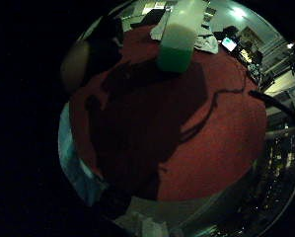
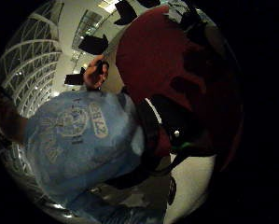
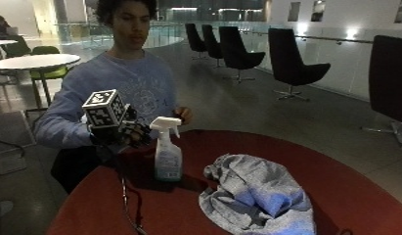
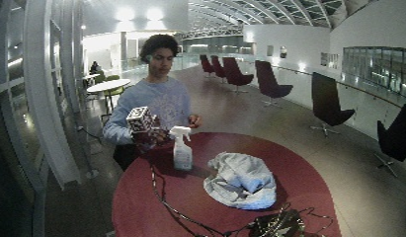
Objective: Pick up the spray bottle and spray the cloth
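A white spray bottle [image 3: 167,156] with greenish liquid stands upright on the round red table [image 3: 357,196], near the person's side. My gloved right hand [image 3: 132,133] hovers just beside it at trigger height, a short gap from it, holding nothing. In the little finger side palm view the bottle [image 1: 176,42] stands a little way off, and the hand's shadow falls on the table [image 1: 211,148] with fingers spread. A crumpled grey-blue cloth [image 3: 259,196] lies on the table on the bottle's other side. In the wide view, bottle [image 4: 182,153], cloth [image 4: 238,180] and hand [image 4: 148,136] stand the same way.
The person's bare left hand [image 3: 182,115] is at the table's far edge, behind the bottle. A black cable [image 3: 125,196] runs across the table from the glove toward a dark device [image 4: 275,227] at the front edge. Black chairs [image 3: 288,63] stand well behind.
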